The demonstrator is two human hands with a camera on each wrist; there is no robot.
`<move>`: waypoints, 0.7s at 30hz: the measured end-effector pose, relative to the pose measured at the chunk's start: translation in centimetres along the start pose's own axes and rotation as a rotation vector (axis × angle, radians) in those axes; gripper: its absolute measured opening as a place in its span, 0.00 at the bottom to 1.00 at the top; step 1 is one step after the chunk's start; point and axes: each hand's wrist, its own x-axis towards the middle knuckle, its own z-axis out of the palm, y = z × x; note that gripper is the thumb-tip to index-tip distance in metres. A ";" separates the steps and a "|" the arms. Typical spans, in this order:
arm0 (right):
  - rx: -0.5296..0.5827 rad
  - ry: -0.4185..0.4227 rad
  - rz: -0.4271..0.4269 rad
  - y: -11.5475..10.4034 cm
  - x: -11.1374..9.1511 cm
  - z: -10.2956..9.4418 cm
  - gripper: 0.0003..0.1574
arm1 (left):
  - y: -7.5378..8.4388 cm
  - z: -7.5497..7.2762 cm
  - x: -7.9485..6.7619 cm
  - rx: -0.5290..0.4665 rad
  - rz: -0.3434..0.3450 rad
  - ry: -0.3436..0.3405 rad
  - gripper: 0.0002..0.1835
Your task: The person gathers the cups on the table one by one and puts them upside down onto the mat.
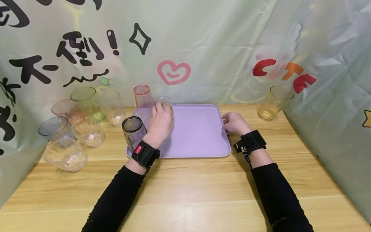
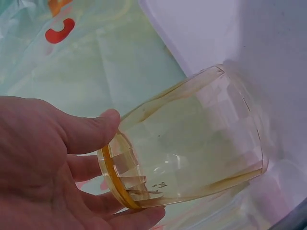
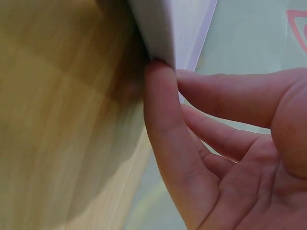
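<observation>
My left hand [image 1: 160,123] grips a pale amber glass [image 2: 187,143] by its base, thumb on one side and fingers on the other. The glass is upside down, its rim against or just over the lavender tray [image 1: 197,132]; I cannot tell which. Beside that hand, on the tray's left part, are an upturned dark grey glass [image 1: 134,132], a clear glass [image 1: 141,113] and a pink-rimmed glass [image 1: 143,96]. Another clear glass [image 1: 164,99] shows partly behind the fingers. At the tray's right edge, my right hand [image 1: 236,123] pinches the rim between thumb and index finger.
Several upright glasses stand on the wooden table [image 1: 185,193] at the left, among them a green glass [image 1: 88,103], a blue-grey glass [image 1: 55,127] and a wide clear glass [image 1: 66,154]. A yellow glass [image 1: 272,103] stands at the back right. A printed curtain [image 1: 203,42] encloses the table.
</observation>
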 end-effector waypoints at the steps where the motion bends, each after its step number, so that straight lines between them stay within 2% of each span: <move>1: 0.003 -0.001 0.000 0.0 0.0 0.0 0.27 | 0.0 0.1 0.0 -0.002 0.007 -0.002 0.23; 9: 0.007 -0.004 0.006 0.1 0.2 0.1 0.27 | -0.2 0.6 -0.1 -0.002 0.044 -0.006 0.22; 14: 0.000 -0.005 0.011 0.1 0.2 0.1 0.27 | -0.3 0.9 -0.1 0.009 0.016 0.040 0.16; 21: -0.001 -0.004 0.008 0.1 0.2 0.1 0.27 | -0.3 1.0 -0.1 0.032 0.019 0.072 0.17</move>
